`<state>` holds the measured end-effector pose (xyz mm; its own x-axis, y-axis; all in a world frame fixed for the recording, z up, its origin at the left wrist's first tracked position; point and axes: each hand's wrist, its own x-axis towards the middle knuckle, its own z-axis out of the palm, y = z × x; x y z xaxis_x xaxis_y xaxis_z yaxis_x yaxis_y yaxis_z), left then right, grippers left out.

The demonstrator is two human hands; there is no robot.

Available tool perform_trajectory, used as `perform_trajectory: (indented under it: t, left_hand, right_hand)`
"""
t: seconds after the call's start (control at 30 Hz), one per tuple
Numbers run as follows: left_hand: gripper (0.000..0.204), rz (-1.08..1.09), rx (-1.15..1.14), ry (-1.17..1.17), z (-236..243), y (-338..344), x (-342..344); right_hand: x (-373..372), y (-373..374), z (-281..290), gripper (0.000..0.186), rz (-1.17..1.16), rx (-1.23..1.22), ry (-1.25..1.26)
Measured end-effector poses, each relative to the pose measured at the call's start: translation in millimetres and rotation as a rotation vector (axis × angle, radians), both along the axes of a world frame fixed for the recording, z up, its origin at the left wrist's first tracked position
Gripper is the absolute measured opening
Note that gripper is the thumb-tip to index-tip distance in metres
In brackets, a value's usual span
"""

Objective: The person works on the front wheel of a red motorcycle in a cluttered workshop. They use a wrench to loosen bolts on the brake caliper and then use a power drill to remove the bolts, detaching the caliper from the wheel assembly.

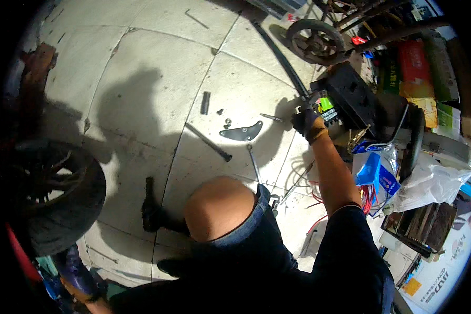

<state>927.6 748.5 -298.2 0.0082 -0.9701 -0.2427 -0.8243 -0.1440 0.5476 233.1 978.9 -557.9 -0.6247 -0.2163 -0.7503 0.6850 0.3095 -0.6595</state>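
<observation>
My gloved right hand point(310, 121) is curled at the lower end of a long black bar point(276, 48), beside a black case point(345, 94) with bright green items; what its fingers grip is unclear. My gloved left hand point(77, 271) is low on the left, against or just below a large black tire point(70, 209), its fingers indistinct. On the tiled floor between them lie a curved black plate point(240, 131), a long bolt point(209, 142), a short dark cylinder point(205, 103), a small shaft point(271, 117), small fasteners point(227, 123) and a spanner point(254, 162).
A wheeled rusty frame point(316, 42) stands at top right. Stacked boxes point(413, 65), a clear plastic bag point(424, 178), red cables point(366, 201) and blue packets point(374, 172) crowd the right side. Rusty metal point(39, 68) lies far left. My bare knee point(219, 206) is low centre.
</observation>
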Motion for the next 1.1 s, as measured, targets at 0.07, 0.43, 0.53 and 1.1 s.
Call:
perform_trajectory:
  t: [0.07,0.43,0.53,1.1]
  left_hand:
    - [0.05,0.015,-0.019,0.096,-2,2,0]
    - [0.053,0.037,-0.115,0.242,-11,9,-1]
    - [0.052,0.083,-0.135,0.349,-19,16,-11]
    - [0.07,0.035,-0.188,0.525,-32,7,4]
  right_hand:
    - [23,1,-5,0.035,0.096,0.0,0.07]
    - [122,48,25,0.04,0.686,0.261,0.167]
    - [122,69,12,0.033,0.817,0.278,0.164]
    - [170,7,-32,0.015,1.243,0.341,1.063]
